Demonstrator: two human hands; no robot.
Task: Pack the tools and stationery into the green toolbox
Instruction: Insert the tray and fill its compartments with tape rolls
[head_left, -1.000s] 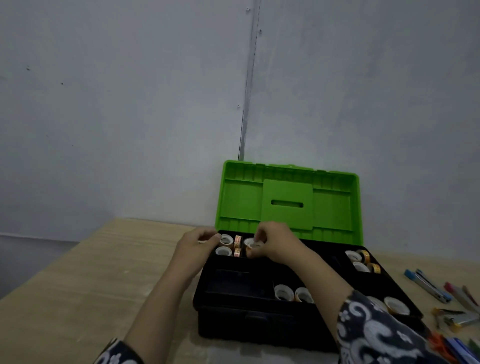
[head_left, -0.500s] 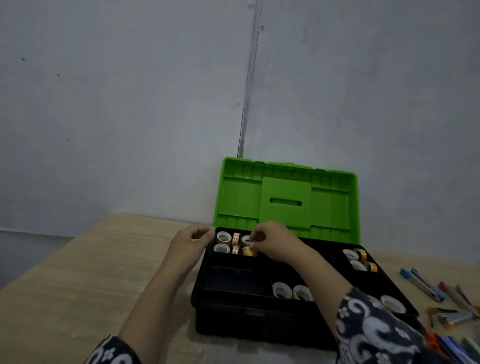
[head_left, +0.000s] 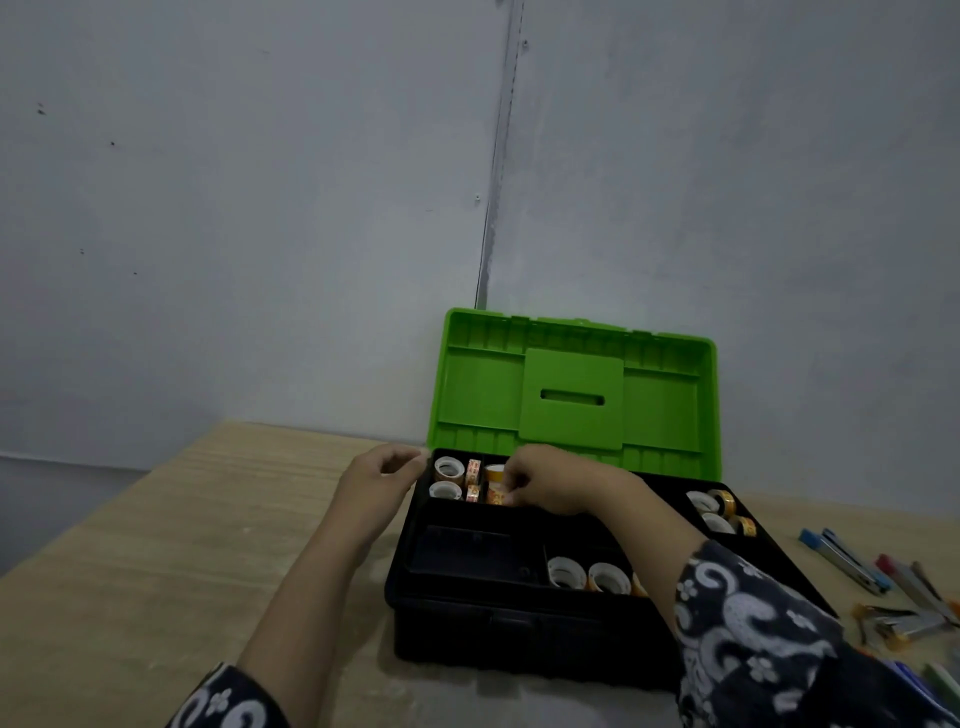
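The green toolbox (head_left: 571, 395) is seen open on the desk (head_left: 130, 571), lid upright against the wall, black tray (head_left: 467, 561) on top. The right hand (head_left: 550, 483) is curled over the far-left compartment, fingers pinching an orange tape roll (head_left: 496, 496) there. The left hand (head_left: 379, 483) is held just beside the tray's far-left corner, fingers loosely curled w/ nothing gripped; contact w/ the rim can't be told. More tape rolls (head_left: 448, 470) are seen in the same compartment, two (head_left: 587, 576) in the near-centre one, others (head_left: 719, 512) at far right. Cutters (head_left: 847, 558) and a stapler (head_left: 904, 623) are left on the desk, right of the box.
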